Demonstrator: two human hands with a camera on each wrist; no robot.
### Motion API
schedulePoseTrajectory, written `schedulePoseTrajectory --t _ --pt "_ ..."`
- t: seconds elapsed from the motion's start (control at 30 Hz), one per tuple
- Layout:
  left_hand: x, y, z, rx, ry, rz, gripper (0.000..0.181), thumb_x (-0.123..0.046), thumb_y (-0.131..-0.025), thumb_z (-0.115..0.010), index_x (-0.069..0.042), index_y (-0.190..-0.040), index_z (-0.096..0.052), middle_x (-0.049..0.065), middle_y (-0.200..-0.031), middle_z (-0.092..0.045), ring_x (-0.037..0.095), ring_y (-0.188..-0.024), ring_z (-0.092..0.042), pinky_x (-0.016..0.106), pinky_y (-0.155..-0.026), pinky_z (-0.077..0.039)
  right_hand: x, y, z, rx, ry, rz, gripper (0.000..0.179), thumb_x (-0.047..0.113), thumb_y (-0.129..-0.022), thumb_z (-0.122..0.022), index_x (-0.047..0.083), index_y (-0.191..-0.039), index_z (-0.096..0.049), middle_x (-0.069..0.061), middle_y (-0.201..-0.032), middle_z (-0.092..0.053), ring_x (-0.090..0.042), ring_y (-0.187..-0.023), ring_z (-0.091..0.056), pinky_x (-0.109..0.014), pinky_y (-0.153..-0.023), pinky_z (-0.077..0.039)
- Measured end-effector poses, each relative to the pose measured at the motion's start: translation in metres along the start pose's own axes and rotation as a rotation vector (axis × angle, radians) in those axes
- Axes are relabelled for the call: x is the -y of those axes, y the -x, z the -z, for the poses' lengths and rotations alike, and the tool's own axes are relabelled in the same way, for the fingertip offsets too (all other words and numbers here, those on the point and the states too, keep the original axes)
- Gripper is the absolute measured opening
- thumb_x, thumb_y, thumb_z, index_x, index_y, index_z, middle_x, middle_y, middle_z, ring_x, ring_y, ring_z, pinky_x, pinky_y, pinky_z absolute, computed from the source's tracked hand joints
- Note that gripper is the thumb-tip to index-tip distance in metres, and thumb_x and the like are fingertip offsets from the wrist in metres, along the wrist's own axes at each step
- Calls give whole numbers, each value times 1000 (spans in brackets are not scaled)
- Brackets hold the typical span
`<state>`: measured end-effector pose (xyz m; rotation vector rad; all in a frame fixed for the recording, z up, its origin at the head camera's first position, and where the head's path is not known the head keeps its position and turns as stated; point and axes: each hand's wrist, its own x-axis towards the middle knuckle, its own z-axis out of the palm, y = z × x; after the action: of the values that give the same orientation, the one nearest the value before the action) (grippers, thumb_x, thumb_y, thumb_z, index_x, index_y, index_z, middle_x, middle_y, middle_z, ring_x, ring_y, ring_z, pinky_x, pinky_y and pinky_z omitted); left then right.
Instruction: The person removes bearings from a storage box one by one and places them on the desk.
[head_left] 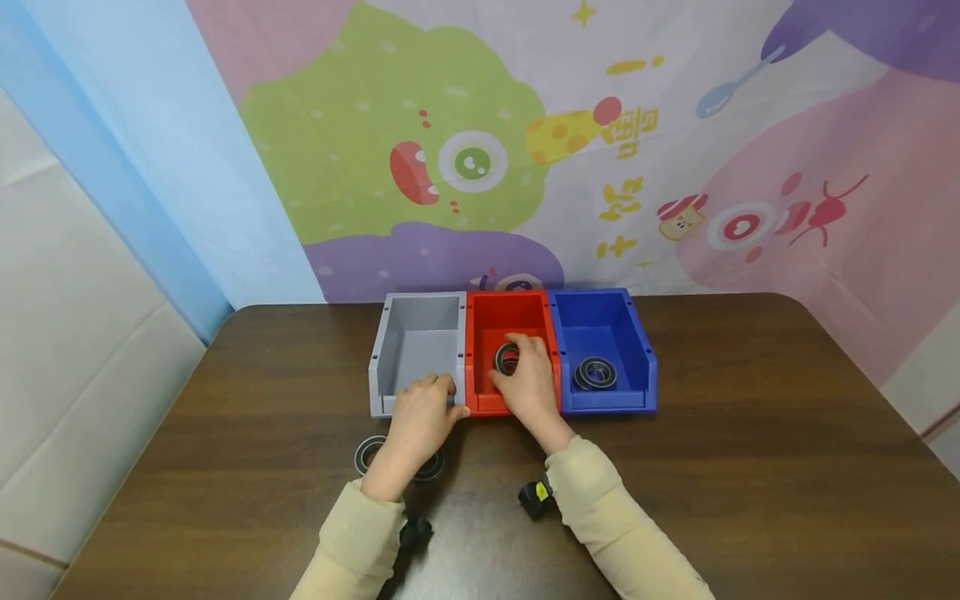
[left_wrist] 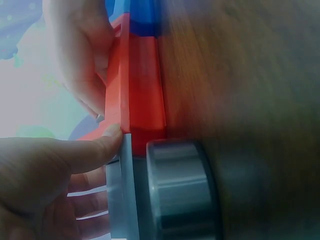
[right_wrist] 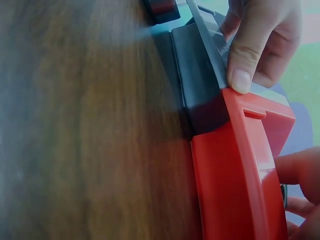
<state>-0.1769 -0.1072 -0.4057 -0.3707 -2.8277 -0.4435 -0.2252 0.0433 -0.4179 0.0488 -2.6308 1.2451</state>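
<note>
Steady the gray bin, left of the red bin, with your left hand gripping its front edge, and hold level the bearing your right hand pinches inside the red bin.

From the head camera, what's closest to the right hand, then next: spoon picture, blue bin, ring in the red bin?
1. Ring: in the red bin, held by the right hand.
2. Blue bin: on the hand's right.
3. Spoon picture: high at the back.
</note>
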Motion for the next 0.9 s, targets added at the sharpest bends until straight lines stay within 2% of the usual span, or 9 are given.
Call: schedulePoseTrajectory --t 0.33,0.9 --pt "0 0 1 -2 -9 -5 31 -30 -72 -75 -6 -82 -59 6 -71 -56 26 -67 -57 39 -58 -42 -1 2 3 10 -37 37 53 16 -72 -76 5 -119 -53 -15 -113 -49 -28 -99 -55 -38 -86 -47" --pt "-1 0 1 8 -15 -3 31 -31 -73 -73 -6 -84 -59 7 -73 -56 27 -68 -57 40 -60 -42 3 8 10 60 -86 45 54 27 -73 -76 9 -119 -52 -13 -113 -49 -27 -100 -54 -39 -84 -47"
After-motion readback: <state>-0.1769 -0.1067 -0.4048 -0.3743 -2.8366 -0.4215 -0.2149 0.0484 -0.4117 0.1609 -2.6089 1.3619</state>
